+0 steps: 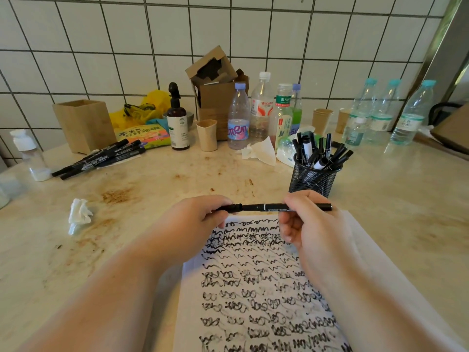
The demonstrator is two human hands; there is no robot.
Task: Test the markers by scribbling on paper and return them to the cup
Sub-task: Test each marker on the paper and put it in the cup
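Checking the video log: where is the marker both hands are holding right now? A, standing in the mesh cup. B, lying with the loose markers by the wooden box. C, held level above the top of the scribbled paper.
C: left hand and right hand hold the marker level over the paper.

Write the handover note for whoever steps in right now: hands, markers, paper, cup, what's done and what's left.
Left hand pinches the cap end of a black marker; right hand grips its barrel. The marker is held level above the paper; whether the cap is going on or off cannot be told.
Paper is nearly covered with black scribbles.
Mesh cup, behind the right hand, holds many markers.
A pile of markers lies at the far left of the counter.
Left: finish this marker, put it in the cup, then probably the pile.
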